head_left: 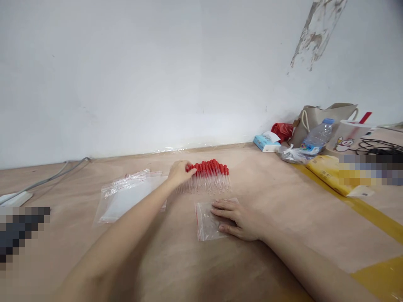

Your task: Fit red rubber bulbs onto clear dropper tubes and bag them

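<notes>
A row of clear droppers with red bulbs (206,168) lies on the brown-covered table, bulbs toward the wall and thin tips toward me. At the row's left end, my left hand (180,173) has its thumb and fingers closed around a red bulb; part of it is hidden by the fingers. My right hand (239,220) rests flat with fingers spread on a small clear zip bag (206,222), just in front of the droppers. To the left, more clear zip bags (126,199) are spread in an overlapping pile, partly behind my left forearm.
At the right stand a tissue pack (267,142), a plastic bottle (317,136), a cup (348,136), a grey bag (341,111) and a yellow packet (330,170). Black cables (380,147) lie beyond. A grey cable (67,167) runs along the left. A white wall (141,84) closes the back.
</notes>
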Demonstrator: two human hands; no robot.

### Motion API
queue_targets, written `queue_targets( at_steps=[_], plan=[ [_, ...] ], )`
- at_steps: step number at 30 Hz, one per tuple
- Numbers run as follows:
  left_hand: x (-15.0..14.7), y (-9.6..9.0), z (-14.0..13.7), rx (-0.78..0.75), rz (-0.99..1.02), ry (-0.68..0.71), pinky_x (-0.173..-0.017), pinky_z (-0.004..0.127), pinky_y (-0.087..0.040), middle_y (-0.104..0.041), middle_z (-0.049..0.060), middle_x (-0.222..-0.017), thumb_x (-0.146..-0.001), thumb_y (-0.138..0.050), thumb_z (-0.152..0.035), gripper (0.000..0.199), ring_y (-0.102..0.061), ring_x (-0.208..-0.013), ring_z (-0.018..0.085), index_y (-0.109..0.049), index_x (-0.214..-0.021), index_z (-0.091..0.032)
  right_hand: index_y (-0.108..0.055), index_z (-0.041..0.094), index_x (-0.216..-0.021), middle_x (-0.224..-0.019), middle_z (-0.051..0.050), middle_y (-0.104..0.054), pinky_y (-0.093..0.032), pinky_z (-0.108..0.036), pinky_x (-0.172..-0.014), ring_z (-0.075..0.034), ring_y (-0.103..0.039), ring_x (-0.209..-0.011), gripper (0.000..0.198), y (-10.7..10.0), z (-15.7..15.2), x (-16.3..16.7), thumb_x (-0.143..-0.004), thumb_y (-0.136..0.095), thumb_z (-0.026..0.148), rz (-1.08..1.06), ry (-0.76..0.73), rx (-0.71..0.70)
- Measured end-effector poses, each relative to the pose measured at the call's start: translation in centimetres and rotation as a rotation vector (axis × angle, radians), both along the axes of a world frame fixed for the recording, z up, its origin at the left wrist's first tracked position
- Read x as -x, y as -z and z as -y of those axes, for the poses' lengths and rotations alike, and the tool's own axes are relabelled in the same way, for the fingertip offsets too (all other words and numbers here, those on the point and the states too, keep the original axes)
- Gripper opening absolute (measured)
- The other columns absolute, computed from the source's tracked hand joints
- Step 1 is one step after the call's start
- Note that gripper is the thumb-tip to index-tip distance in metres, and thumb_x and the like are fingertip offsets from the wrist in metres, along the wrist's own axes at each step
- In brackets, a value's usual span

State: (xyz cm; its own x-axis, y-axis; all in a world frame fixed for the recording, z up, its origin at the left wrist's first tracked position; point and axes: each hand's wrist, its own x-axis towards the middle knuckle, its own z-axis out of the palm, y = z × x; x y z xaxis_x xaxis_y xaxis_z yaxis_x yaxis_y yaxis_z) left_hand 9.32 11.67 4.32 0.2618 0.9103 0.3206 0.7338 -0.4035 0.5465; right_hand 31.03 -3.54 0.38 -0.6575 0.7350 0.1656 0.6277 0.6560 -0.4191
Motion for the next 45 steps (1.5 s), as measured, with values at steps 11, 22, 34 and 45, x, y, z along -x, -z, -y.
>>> queue_targets(
  at_steps=[11,22,34,45],
  plan=[
    [-2.0,1.3,-4.3,0.152,0.197,-0.038,-0.071,0.035,-0.048,-0.058,0.006,-0.094,-0.083,-0.052,-0.030,0.025,-0.057,-0.082,0.017,-0.056,-0.097,-0.010,-0.045,0.022,-0.126,-0.131,-0.007,-0.043,-0.030,-0.041,-0.100,-0.023,-0.038,-0.121,0.049,0.0,0.0,0.1,-0.082,-0.046,0.044,-0.045,0.015,-0.004],
    [5.5,0.7,5.6,-0.038,0.816,-0.054,-0.064,0.026,-0.045,-0.059,0.000,-0.074,-0.077,-0.053,-0.041,0.026,-0.057,-0.069,0.012,-0.046,-0.087,-0.019,-0.044,0.021,-0.127,-0.133,-0.007,-0.040,-0.030,-0.039,-0.101,-0.023,-0.036,-0.122,0.051,0.3,-0.1,0.1,-0.083,-0.044,0.045,-0.026,0.025,0.028],
    [7.4,4.3,11.8,0.146,0.859,-0.081,-0.067,0.025,-0.046,-0.061,-0.001,-0.073,-0.072,-0.060,-0.040,0.031,-0.057,-0.065,0.011,-0.047,-0.088,-0.018,-0.043,0.026,-0.127,-0.133,-0.006,-0.040,-0.029,-0.043,-0.101,-0.024,-0.036,-0.122,0.050,0.6,-0.1,-0.1,-0.082,-0.045,0.047,-0.069,0.029,0.037],
    [5.5,4.3,13.9,0.409,0.710,0.191,-0.072,0.029,-0.047,-0.063,0.002,-0.082,-0.075,-0.059,-0.035,0.023,-0.061,-0.073,0.014,-0.045,-0.084,-0.019,-0.042,0.025,-0.128,-0.134,-0.005,-0.040,-0.030,-0.040,-0.101,-0.022,-0.036,-0.122,0.051,0.4,-0.1,0.4,-0.082,-0.045,0.046,-0.025,0.043,0.006]
  ],
)
